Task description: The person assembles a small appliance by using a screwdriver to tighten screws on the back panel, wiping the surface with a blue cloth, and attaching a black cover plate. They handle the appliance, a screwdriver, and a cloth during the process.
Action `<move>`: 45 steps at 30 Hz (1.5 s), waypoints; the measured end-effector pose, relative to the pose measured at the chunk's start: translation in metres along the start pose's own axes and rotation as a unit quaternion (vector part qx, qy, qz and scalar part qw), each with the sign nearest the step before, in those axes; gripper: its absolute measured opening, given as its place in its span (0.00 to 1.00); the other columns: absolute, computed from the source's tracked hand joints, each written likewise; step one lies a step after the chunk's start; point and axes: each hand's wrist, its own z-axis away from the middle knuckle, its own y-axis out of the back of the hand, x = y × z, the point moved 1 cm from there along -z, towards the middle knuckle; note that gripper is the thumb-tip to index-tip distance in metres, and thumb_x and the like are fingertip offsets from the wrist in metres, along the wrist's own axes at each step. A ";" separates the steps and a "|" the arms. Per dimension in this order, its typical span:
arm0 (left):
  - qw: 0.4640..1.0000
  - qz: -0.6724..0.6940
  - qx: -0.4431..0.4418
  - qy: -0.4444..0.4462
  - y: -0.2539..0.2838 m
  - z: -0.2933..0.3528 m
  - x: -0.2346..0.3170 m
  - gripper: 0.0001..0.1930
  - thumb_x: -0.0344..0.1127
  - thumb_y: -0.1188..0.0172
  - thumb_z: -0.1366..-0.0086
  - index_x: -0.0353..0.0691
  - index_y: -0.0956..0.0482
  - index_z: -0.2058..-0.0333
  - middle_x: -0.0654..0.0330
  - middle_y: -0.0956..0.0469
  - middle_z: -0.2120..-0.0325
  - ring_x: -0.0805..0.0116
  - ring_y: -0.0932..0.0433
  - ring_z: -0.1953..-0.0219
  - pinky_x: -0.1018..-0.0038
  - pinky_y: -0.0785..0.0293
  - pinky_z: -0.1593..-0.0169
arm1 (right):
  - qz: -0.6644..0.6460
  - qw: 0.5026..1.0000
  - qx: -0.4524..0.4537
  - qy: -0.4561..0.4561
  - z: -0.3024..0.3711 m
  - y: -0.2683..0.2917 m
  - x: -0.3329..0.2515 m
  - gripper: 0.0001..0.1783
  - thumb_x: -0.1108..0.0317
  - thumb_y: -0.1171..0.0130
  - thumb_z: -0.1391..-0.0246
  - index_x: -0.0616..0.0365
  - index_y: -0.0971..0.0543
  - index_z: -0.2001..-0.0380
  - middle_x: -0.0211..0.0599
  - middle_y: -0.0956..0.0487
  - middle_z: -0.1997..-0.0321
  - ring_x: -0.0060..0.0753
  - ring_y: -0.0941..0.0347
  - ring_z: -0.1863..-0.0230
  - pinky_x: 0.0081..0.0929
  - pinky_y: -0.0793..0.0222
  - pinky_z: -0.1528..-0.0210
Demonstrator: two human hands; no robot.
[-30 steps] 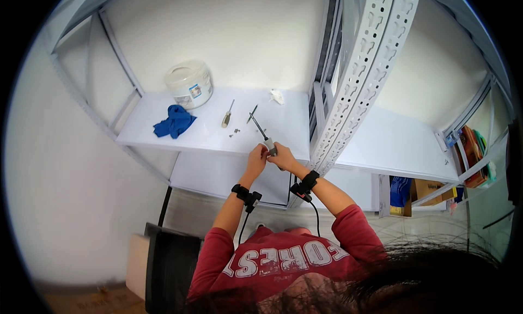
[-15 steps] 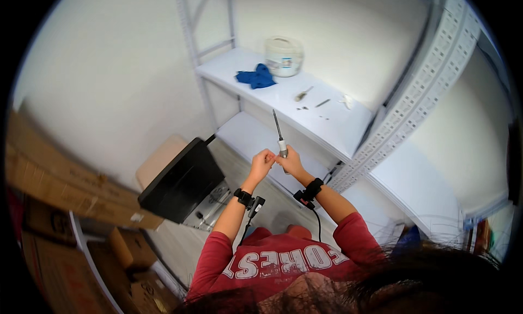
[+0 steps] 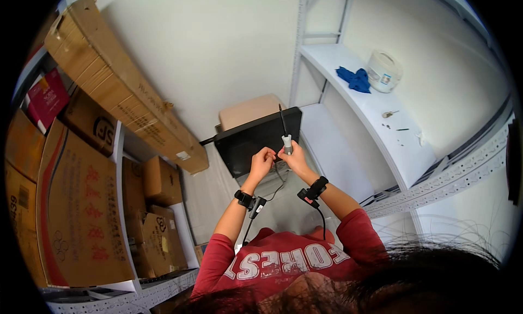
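Note:
My right hand [image 3: 295, 157] is wrapped round the grey-and-white handle of a screwdriver [image 3: 287, 142], whose long dark shaft points up and away from me. Just to its left, my left hand [image 3: 262, 162] has its fingers pinched together near the handle; whatever they hold is too small to make out. Both hands are in mid-air, with a black flat panel [image 3: 256, 142] beyond and below them. A beige rounded panel [image 3: 251, 110] shows behind the black one.
On the white shelf [image 3: 348, 63] to the right sit a blue cloth [image 3: 355, 80], a white tub [image 3: 384, 71], a small light-handled tool [image 3: 389, 114], a thin dark rod [image 3: 402, 129] and tiny bits. Cardboard boxes [image 3: 81, 205] fill the left rack; a long carton [image 3: 125, 90] leans on the wall.
My view has swung left, so the shelf lies farther right and more boxes show. Both hands stay close together, and the screwdriver is still upright in the right one, now before the black panel.

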 end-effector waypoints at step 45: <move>0.977 0.150 0.130 0.082 0.136 0.023 -0.026 0.07 0.33 0.53 0.36 0.44 0.28 0.72 0.72 0.34 0.83 0.84 0.41 0.84 0.85 0.48 0.82 | 0.144 0.970 -0.190 0.056 0.057 -0.075 -0.028 0.20 0.65 0.37 0.57 0.59 0.33 0.63 0.53 0.24 0.72 0.57 0.26 0.66 0.43 0.32 0.66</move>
